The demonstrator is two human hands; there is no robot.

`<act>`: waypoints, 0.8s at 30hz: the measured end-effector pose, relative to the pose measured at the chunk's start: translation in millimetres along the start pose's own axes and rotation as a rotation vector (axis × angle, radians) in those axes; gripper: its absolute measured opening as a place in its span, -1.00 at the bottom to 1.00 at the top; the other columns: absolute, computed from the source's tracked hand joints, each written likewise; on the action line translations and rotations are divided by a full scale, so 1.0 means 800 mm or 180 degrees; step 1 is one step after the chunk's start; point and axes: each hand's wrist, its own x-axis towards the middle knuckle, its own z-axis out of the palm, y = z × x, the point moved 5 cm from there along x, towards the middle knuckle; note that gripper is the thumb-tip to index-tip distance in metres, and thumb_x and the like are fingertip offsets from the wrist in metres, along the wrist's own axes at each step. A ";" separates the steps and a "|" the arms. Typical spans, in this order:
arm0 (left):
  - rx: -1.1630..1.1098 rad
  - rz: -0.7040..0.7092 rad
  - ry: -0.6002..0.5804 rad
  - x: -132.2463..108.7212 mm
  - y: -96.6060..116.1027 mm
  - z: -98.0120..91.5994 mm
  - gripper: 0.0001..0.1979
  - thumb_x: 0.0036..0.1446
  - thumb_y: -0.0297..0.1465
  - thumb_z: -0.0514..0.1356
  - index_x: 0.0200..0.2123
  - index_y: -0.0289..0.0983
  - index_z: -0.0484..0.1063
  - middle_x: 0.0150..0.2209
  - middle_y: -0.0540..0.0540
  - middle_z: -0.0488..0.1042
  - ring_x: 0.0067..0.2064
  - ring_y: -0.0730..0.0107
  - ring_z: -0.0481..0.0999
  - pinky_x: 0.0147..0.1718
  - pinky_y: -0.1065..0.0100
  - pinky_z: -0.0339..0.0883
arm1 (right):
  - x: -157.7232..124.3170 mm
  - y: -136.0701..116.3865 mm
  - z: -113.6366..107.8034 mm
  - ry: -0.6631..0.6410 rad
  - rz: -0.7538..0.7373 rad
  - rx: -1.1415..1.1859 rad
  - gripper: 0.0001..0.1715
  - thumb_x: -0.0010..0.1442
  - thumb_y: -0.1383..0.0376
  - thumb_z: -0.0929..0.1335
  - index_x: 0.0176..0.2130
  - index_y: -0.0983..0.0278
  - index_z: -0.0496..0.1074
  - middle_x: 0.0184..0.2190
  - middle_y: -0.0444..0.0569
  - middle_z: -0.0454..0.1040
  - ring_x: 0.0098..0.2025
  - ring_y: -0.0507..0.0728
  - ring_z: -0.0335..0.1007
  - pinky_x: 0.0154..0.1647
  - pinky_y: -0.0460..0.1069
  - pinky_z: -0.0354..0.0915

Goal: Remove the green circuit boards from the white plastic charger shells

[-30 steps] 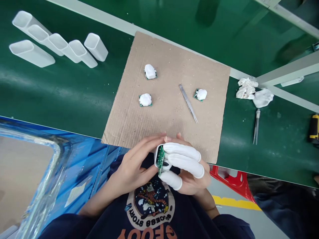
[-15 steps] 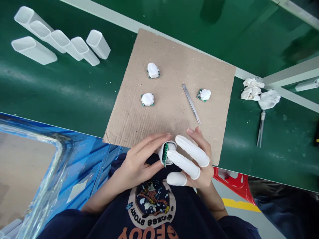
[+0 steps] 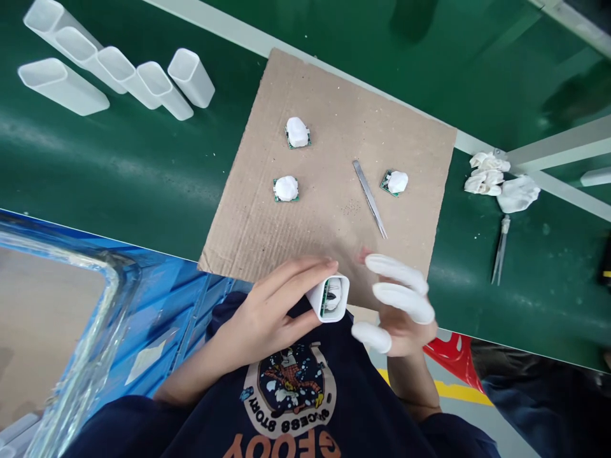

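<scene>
My left hand (image 3: 267, 312) grips a short white plastic housing (image 3: 329, 299) near the front edge of a brown cardboard sheet (image 3: 329, 191). A small green circuit board with a white blob sits inside the housing's open end. My right hand (image 3: 396, 305), with white finger cots on three fingers, hovers just right of the housing with fingers spread and nothing in it. Three more green boards topped with white blobs (image 3: 298, 133) (image 3: 286, 189) (image 3: 396, 182) lie on the cardboard. Metal tweezers (image 3: 370, 198) lie between them.
Several empty white housings (image 3: 114, 73) lie at the back left on the green belt (image 3: 119, 159). A blue crate (image 3: 86, 318) stands at my left. Crumpled white finger cots (image 3: 501, 181) and a second pair of tweezers (image 3: 499, 249) lie at the right.
My right hand pushed the circuit board into the housing, then let go and drew away to the right. The left hand kept hold of the housing.
</scene>
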 end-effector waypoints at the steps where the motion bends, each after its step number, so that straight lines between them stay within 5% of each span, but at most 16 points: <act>1: 0.0029 0.0011 0.0023 0.001 0.001 -0.002 -0.51 0.25 -0.52 0.25 0.24 -0.27 0.31 0.09 -0.21 0.52 0.13 0.28 0.53 0.13 0.32 0.46 | 0.001 0.000 -0.006 0.0054 0.0017 -0.0050 -0.39 0.23 0.30 0.47 0.23 0.19 0.36 0.16 0.10 0.44 0.16 0.31 0.45 0.16 0.34 0.48; 8: -0.0056 0.0066 -0.0148 -0.001 -0.006 -0.006 -0.41 0.24 -0.40 0.31 0.30 -0.20 0.27 0.03 -0.21 0.52 0.01 0.22 0.56 -0.01 0.24 0.52 | 0.010 -0.006 -0.008 -0.0412 -0.0154 -0.0475 -0.67 0.21 0.41 0.46 -0.02 0.17 0.51 0.02 0.02 0.51 0.12 0.27 0.48 0.18 0.32 0.46; 16: -0.0975 -0.0058 -0.0713 0.001 -0.022 0.000 -0.32 0.18 -0.32 0.36 0.33 -0.07 0.26 0.01 -0.19 0.54 -0.01 0.17 0.59 -0.06 0.22 0.55 | 0.013 -0.007 -0.003 -0.0872 0.0188 0.0058 -0.43 0.28 0.35 0.42 0.25 0.26 0.34 0.09 0.08 0.51 0.13 0.19 0.47 0.32 0.28 0.35; 20: -0.1152 -0.0010 -0.0745 0.004 -0.024 0.000 -0.32 0.17 -0.33 0.37 0.33 -0.07 0.27 -0.01 -0.19 0.54 -0.03 0.18 0.60 -0.08 0.23 0.55 | 0.014 -0.010 0.000 -0.1123 0.0214 0.0000 -0.47 0.34 0.36 0.37 0.26 0.26 0.33 0.11 0.06 0.47 0.20 0.14 0.41 0.41 0.21 0.24; 24: -0.1232 -0.0030 -0.0831 0.010 -0.022 -0.001 -0.28 0.16 -0.26 0.37 0.35 -0.10 0.25 -0.01 -0.19 0.52 -0.05 0.21 0.58 -0.08 0.27 0.53 | 0.022 -0.012 -0.008 -0.0886 -0.0055 0.0000 -0.65 0.32 0.34 0.40 0.10 0.30 0.44 0.04 0.08 0.47 0.13 0.16 0.45 0.33 0.23 0.34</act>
